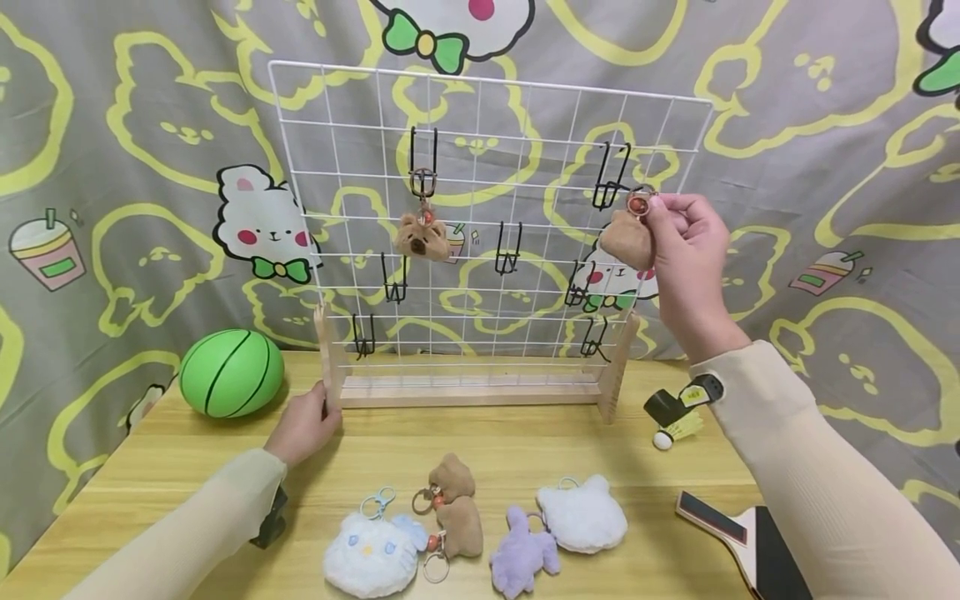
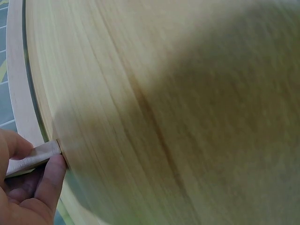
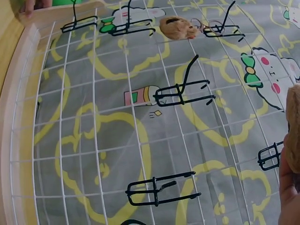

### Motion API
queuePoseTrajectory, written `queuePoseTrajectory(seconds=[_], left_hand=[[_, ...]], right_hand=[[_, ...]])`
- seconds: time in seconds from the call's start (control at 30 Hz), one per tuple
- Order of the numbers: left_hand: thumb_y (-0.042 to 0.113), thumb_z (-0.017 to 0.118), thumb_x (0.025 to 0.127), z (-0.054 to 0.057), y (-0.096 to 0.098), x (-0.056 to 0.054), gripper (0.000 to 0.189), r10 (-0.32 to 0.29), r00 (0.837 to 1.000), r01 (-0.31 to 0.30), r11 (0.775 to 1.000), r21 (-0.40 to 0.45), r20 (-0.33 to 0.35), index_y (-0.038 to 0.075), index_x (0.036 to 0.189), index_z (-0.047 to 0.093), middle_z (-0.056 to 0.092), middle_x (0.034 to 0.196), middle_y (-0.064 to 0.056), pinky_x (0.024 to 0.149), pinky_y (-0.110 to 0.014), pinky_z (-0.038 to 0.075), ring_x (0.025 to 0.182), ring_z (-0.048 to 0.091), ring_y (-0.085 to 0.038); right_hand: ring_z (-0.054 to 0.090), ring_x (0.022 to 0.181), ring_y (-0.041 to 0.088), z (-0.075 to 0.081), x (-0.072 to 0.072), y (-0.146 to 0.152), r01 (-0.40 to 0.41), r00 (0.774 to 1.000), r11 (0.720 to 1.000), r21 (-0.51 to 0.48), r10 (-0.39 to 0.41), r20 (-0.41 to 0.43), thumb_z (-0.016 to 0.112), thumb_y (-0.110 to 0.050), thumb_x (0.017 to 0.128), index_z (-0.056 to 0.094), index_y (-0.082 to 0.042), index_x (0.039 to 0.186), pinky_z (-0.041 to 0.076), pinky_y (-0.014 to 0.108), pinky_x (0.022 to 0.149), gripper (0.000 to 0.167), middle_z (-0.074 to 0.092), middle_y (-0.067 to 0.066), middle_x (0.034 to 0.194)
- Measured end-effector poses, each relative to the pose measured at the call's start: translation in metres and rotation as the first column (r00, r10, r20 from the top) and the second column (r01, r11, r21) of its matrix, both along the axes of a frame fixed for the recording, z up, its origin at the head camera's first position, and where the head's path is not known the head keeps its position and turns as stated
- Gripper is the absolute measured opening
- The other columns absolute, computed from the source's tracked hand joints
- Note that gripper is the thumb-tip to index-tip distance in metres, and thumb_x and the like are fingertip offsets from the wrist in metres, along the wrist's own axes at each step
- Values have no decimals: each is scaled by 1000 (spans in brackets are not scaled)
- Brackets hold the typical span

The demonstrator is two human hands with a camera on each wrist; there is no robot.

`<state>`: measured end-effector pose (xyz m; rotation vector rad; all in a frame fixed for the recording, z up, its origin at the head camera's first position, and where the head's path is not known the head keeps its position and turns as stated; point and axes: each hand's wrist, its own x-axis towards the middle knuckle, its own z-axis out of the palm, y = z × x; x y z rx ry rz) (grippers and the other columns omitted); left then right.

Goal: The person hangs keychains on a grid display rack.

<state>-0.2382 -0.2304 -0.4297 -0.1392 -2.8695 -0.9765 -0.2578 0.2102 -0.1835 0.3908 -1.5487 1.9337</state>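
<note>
My right hand (image 1: 693, 250) pinches the metal ring of a brown plush keychain (image 1: 628, 239), lifted in front of the white wire grid (image 1: 480, 171) on its right side. The plush hangs just below and right of the upper right black hook (image 1: 611, 177). In the right wrist view, part of this plush (image 3: 294, 126) shows at the right edge. At the grid's lower left, my left hand (image 1: 303, 425) grips the wooden foot (image 2: 40, 155) of the stand between thumb and fingers. A brown bear keychain (image 1: 422, 237) hangs from the upper left hook (image 1: 423, 158).
Other black hooks, such as the middle one (image 1: 508, 250), sit on the grid. Along the table's front lie a white plush (image 1: 369, 557), brown plushes (image 1: 459, 525), a purple plush (image 1: 521, 554) and another white plush (image 1: 585, 515). A green ball (image 1: 231, 372), shuttlecock (image 1: 675, 432) and paddle (image 1: 738, 533) flank them.
</note>
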Motion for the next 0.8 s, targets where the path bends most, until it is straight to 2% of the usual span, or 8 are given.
queuePoseTrajectory(seconds=[0.13,0.23,0.3,0.37,0.47,0.53,0.63,0.8], left_hand=[[4,53,96,0,0,0,31,3,1000,-3,1000,2,-3,-14,121,53,57,76,-12,51,-28,41,62,50,-18],[4,53,96,0,0,0,29,6,1000,-6,1000,-3,-4,-14,120,53,57,77,-12,52,-29,41,62,50,-18],[4,53,96,-1,0,0,28,7,1000,-7,1000,-8,-7,-13,118,54,58,77,-12,52,-29,41,63,51,-18],[4,53,96,-1,0,0,27,8,1000,-8,1000,-12,-10,-12,117,54,58,77,-12,53,-29,41,63,51,-18],[5,53,95,-2,-1,0,27,8,1000,-8,1000,-11,-18,-12,116,54,57,76,-12,53,-29,41,63,50,-18],[4,54,95,-1,-1,0,27,7,1000,-7,1000,-8,-23,-13,116,54,57,76,-12,52,-29,41,63,50,-18],[4,54,95,-1,-1,0,27,6,1000,-6,1000,-9,-26,-13,117,54,58,76,-12,52,-29,41,63,50,-18],[4,54,96,-1,-1,0,27,7,1000,-8,1000,-13,-21,-12,116,54,58,76,-12,53,-29,41,63,51,-18]], right_hand=[[66,62,3,0,-8,2,15,999,999,29,-17,40,64,-7,101,65,-9,93,38,18,37,8,80,-5,88],[70,67,3,0,-16,2,11,998,999,42,-13,64,63,-6,101,63,-10,93,46,15,47,9,79,-7,87],[70,68,2,0,-20,2,16,996,998,67,-22,83,63,-8,102,63,-12,93,46,14,48,10,79,-9,86],[72,72,2,1,-24,0,11,996,997,71,-17,88,63,-7,102,63,-12,93,50,12,55,10,79,-9,85],[72,72,1,3,-28,-2,12,996,996,88,-20,90,63,-7,102,61,-12,91,51,12,56,12,79,-11,83],[72,72,1,4,-32,-4,13,996,996,93,-21,84,62,-6,102,59,-12,89,55,13,63,15,78,-11,82],[71,70,0,4,-36,-6,44,994,990,137,-57,97,62,-8,103,57,-14,89,55,13,62,16,77,-13,79],[64,63,-2,4,-41,-6,126,979,970,208,-155,132,62,-11,102,57,-17,90,50,13,57,15,73,-17,73]])
